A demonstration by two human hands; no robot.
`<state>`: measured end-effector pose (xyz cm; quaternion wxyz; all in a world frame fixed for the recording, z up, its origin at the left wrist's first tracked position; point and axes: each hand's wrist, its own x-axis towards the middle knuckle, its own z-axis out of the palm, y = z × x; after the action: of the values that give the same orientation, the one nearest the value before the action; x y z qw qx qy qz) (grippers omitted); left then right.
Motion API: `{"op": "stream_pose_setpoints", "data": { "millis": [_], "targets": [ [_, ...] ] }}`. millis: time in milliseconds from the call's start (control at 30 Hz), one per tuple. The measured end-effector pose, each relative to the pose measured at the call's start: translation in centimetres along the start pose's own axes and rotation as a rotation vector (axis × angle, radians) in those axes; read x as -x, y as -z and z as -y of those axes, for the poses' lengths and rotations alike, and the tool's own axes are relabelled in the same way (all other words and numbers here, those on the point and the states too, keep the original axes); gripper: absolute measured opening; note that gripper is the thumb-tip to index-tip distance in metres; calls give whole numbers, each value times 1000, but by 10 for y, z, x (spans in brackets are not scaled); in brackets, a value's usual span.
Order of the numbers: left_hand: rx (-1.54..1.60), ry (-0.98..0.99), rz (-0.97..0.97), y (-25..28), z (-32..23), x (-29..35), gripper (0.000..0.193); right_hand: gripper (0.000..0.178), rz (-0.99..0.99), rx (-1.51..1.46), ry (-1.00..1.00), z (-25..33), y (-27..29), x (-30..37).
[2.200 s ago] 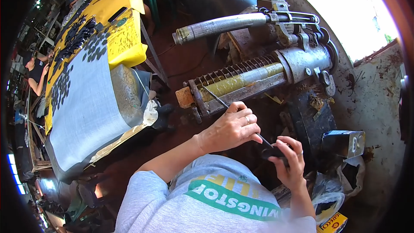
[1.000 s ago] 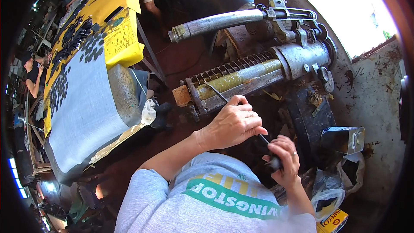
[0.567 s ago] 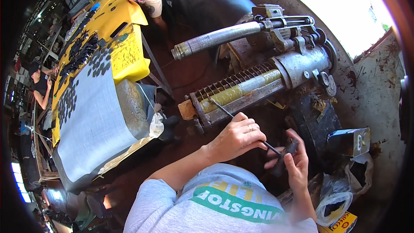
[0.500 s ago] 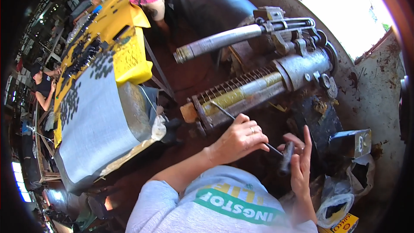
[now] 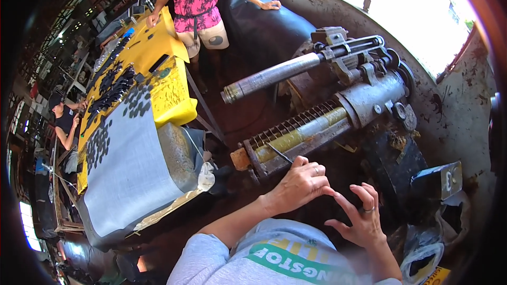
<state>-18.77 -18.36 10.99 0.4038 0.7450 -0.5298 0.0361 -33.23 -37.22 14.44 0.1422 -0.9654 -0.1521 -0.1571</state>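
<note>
Your left hand point(image 5: 308, 186) is closed around a thin dark rod point(image 5: 281, 154), which slants up and left from your fingers to the coated cylinder point(image 5: 269, 151) of the machine, near the end by the orange-brown block point(image 5: 240, 159). Your right hand point(image 5: 360, 215) grips nothing that shows: its fingers are spread, and the index fingertip comes up to the fingertips of the left, touching or nearly so. The rod's rear end is hidden by your grip, and I can't tell whether its tip presses on the cylinder or sits just above it.

As for how far along you are, the rod is in place at the cylinder and not set down, so I judge the work there under way rather than complete. The cylinder lies in its metal frame point(image 5: 322, 143), beside the row of rusty coils point(image 5: 296, 122). A silvery stretch shows partway along, with yellowish coating on both sides of it, so its surface is not all alike. The second metal cylinder point(image 5: 274, 77) sticks out above, well apart from both your hands.
</note>
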Motion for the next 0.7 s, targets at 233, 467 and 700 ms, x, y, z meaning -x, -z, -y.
{"op": "stream_pose_setpoints", "data": {
  "millis": [233, 467, 700],
  "targets": [
    [-6, 0, 29, 10, 2, -5, 23, 57, 7, 253, 54, -7, 2, -3],
    [97, -2, -79, 4, -2, -9, 22, 42, -50, -791, -468, 3, -12, 7],
    [163, -105, -145, -5, 3, -5, 23, 62, 89, -1146, -807, -7, 8, 19]
  ]
}}
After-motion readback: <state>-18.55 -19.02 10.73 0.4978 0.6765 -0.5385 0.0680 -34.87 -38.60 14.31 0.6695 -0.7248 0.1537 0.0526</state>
